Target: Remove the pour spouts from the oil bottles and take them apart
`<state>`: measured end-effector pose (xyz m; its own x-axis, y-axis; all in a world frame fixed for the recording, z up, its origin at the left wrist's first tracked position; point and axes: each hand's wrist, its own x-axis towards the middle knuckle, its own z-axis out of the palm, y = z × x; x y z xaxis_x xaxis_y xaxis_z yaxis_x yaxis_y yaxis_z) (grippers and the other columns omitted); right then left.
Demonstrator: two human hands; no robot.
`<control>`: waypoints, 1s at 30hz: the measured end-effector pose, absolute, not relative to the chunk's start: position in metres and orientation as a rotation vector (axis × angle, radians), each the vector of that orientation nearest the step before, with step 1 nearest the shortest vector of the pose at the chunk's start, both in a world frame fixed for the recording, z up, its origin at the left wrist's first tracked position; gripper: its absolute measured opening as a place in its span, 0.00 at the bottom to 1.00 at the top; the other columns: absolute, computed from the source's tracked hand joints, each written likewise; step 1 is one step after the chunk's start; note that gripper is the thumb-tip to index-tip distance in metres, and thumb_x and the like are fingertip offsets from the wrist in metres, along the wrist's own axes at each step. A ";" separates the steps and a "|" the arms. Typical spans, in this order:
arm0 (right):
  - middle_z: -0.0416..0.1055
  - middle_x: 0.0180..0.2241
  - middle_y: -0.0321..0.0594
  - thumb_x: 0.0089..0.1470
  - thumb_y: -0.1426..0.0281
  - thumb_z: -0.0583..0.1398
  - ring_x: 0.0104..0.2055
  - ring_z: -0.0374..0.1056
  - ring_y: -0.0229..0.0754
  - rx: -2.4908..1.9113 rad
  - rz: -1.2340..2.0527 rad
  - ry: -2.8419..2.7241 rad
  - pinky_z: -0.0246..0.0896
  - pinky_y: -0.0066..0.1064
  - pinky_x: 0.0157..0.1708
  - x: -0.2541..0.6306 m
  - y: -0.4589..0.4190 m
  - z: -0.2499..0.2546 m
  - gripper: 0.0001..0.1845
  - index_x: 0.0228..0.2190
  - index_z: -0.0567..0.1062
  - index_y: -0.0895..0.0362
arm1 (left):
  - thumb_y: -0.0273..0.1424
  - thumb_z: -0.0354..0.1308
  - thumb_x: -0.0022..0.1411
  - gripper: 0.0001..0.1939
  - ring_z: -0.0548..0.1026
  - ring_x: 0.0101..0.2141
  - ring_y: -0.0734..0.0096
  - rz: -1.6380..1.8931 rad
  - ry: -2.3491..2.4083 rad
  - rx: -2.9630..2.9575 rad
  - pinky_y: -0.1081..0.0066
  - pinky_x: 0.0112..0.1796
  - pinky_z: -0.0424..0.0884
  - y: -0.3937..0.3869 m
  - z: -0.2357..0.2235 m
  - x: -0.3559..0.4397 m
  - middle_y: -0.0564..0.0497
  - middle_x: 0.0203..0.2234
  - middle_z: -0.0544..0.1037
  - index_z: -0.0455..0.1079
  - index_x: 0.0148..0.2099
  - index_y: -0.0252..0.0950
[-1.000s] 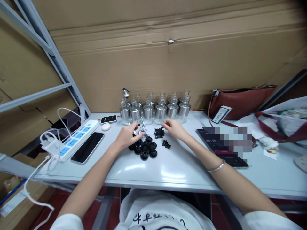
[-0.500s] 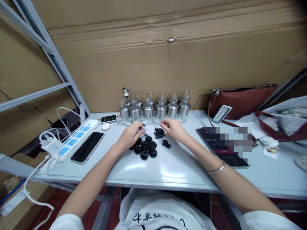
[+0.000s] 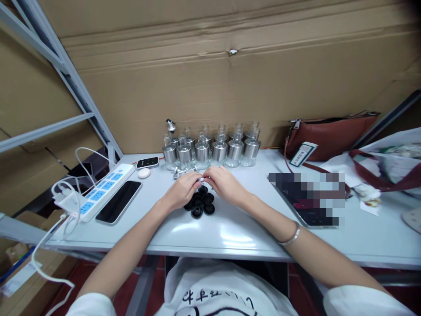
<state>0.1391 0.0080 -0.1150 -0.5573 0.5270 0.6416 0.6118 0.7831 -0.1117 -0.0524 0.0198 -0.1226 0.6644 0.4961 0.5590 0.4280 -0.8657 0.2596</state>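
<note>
My left hand (image 3: pixel 183 189) is closed, with thumb and fingertips pinching a small silvery piece (image 3: pixel 201 180). From the right, my right hand (image 3: pixel 224 183) meets it, its fingers closed on the same piece. Its exact kind is too small to make out. Just below my fingers lies a cluster of round black stoppers (image 3: pixel 197 211), partly covered by my left hand. Shiny silver spout parts (image 3: pixel 178 173) lie behind my left hand. Behind both hands stand rows of glass bottles (image 3: pixel 201 151) with metal sleeves; one at the back left carries a pourer (image 3: pixel 170 126).
At left are a power strip (image 3: pixel 98 193) with white cables, a phone (image 3: pixel 119 202), a small black device (image 3: pixel 148 163) and a round white object (image 3: pixel 144 173). To the right lie a dark tablet-like screen (image 3: pixel 296 197) and a brown bag (image 3: pixel 332 136). Cardboard (image 3: pixel 197 79) rises behind.
My right hand has moved left to meet my left hand at the silvery piece. It now covers the small black parts that lay on the table. The silver spout parts show more clearly.
</note>
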 end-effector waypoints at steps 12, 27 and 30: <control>0.69 0.30 0.42 0.63 0.72 0.46 0.34 0.57 0.44 -0.954 -0.437 -2.366 0.45 0.34 0.36 0.137 0.004 -0.109 0.12 0.31 0.66 0.59 | 0.31 0.40 0.69 0.13 0.72 0.42 0.65 1.028 0.793 2.855 0.64 0.45 0.68 0.021 -0.124 -0.048 0.44 0.40 0.74 0.64 0.44 0.33; 0.64 0.22 0.37 0.63 0.66 0.41 0.28 0.59 0.40 -1.158 0.059 -2.160 0.48 0.35 0.35 0.158 0.014 -0.101 0.20 0.23 0.63 0.56 | 0.30 0.44 0.67 0.10 0.71 0.43 0.65 1.195 0.864 2.808 0.64 0.44 0.68 0.023 -0.116 -0.056 0.44 0.40 0.74 0.64 0.44 0.34; 0.67 0.24 0.37 0.58 0.61 0.50 0.28 0.61 0.39 -1.197 0.476 -2.071 0.52 0.31 0.31 0.177 0.022 -0.099 0.17 0.25 0.68 0.57 | 0.31 0.45 0.67 0.09 0.70 0.43 0.65 1.262 0.914 2.757 0.64 0.45 0.68 0.026 -0.115 -0.062 0.44 0.40 0.73 0.64 0.44 0.34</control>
